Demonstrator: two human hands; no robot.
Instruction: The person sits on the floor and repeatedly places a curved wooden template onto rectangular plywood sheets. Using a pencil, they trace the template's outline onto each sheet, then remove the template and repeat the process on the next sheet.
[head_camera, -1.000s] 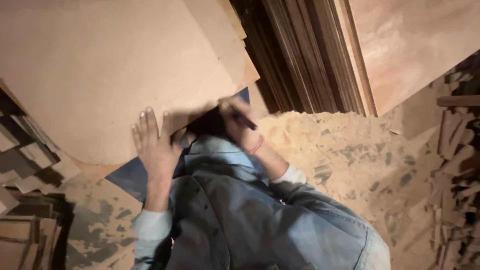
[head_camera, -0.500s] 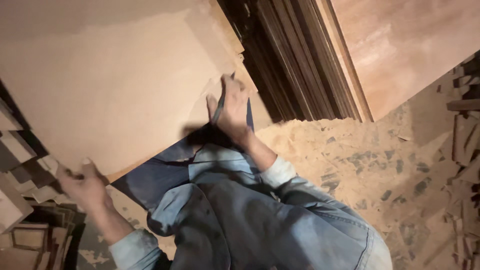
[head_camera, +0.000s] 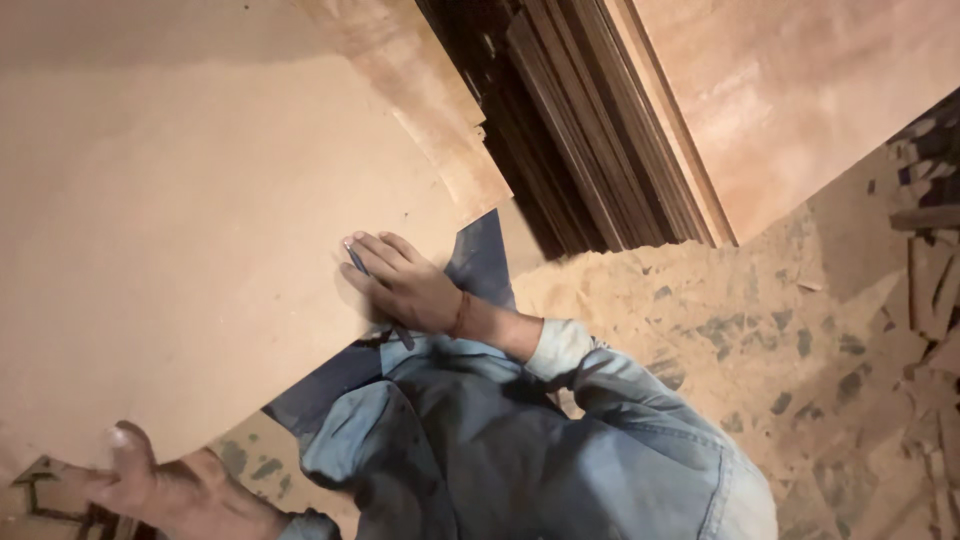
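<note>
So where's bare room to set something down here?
Bare: the big board above the right hand, and the sawdust floor right of the sleeve. Crowded: stacked boards up top, offcuts far right.

Setting: a woodworking shop or board store. Large thin wood sheets (head_camera: 180, 230) fill the left of the view. More boards stand stacked on edge (head_camera: 600, 130), dark edges showing. Thick sawdust (head_camera: 720, 300) covers the speckled floor (head_camera: 800, 350). Wood offcuts (head_camera: 930, 290) lie scattered at right.
</note>
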